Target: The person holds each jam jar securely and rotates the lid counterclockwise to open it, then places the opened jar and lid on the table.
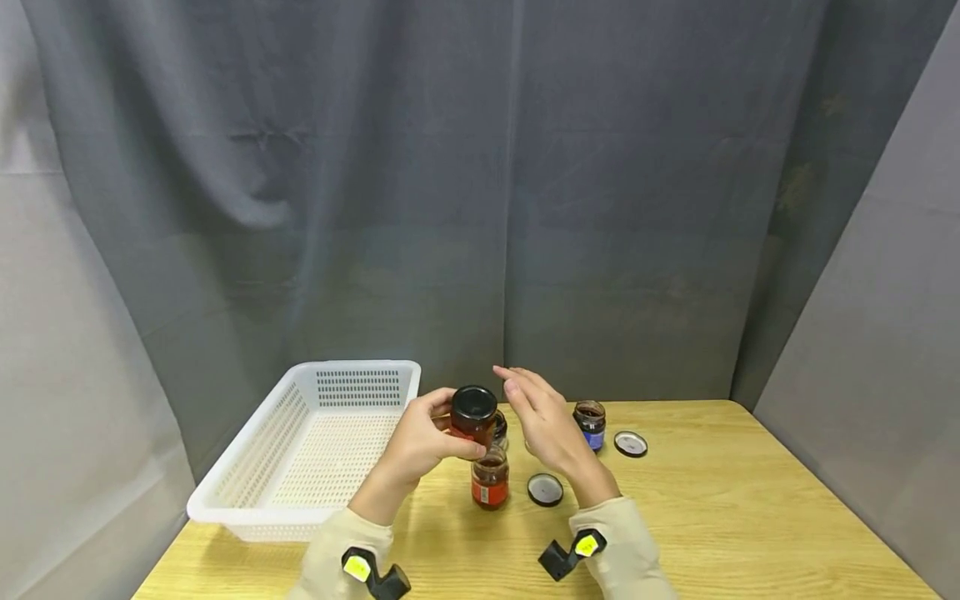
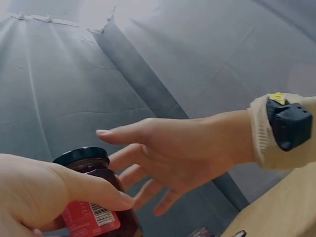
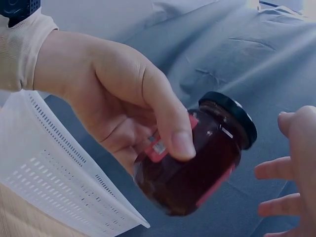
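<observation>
My left hand [image 1: 422, 439] grips a glass jar [image 3: 190, 158] of dark red contents, with a black lid on it and a red label bearing a barcode. The thumb lies across the label in the left wrist view. Held above the table, the jar has its lid tilted toward the head camera. Just right of it, my right hand [image 1: 546, 422] is raised with fingers extended and apart from the jar. Below the held jar stands a lidless jar [image 1: 490, 482] with a red label. Another jar [image 1: 500, 429] behind it is partly hidden.
A white perforated basket [image 1: 303, 512] stands at the left of the wooden table [image 1: 735, 500]. Right of my right hand is a lidless jar with a blue label [image 1: 591, 427]. One loose lid [image 1: 631, 444] lies beside it, another lid [image 1: 545, 490] nearer. Grey curtains hang behind.
</observation>
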Motion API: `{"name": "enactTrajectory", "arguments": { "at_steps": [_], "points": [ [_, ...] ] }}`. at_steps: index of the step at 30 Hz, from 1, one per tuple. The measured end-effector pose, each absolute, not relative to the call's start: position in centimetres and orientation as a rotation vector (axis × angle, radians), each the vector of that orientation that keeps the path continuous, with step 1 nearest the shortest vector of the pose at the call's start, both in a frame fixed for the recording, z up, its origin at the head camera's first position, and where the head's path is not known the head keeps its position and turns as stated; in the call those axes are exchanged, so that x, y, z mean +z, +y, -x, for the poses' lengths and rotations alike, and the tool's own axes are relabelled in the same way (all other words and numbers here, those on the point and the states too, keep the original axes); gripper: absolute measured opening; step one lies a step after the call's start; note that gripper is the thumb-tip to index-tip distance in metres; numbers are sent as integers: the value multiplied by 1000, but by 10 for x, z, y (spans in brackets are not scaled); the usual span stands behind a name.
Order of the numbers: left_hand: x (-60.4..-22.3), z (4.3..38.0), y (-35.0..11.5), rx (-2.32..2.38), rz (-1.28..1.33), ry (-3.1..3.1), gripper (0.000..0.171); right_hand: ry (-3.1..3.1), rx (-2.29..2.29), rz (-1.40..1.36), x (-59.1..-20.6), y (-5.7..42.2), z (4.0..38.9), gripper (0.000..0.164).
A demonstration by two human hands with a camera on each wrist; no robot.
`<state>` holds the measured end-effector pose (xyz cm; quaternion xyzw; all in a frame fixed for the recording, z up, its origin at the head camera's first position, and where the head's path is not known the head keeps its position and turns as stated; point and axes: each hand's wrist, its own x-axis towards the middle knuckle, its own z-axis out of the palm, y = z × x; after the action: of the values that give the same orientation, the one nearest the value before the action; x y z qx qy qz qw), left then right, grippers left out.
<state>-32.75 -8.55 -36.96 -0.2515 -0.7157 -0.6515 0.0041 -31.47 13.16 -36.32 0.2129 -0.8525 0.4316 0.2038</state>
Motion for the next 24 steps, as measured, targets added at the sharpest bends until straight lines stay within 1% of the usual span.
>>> {"name": "enactTrajectory", "arguments": {
  "at_steps": [9, 16, 24],
  "points": [
    [-377, 323, -72, -1964, 763, -2246, 63, -2355, 1195, -657, -362, 126, 310, 43],
    [-379, 323, -72, -1911, 734, -2238, 63, -2275, 1162, -735, -366, 118, 311, 35],
    [-381, 323, -72, -1876, 719, -2235, 55, -2238, 1047, -751, -366, 107, 312, 42]
  ]
}}
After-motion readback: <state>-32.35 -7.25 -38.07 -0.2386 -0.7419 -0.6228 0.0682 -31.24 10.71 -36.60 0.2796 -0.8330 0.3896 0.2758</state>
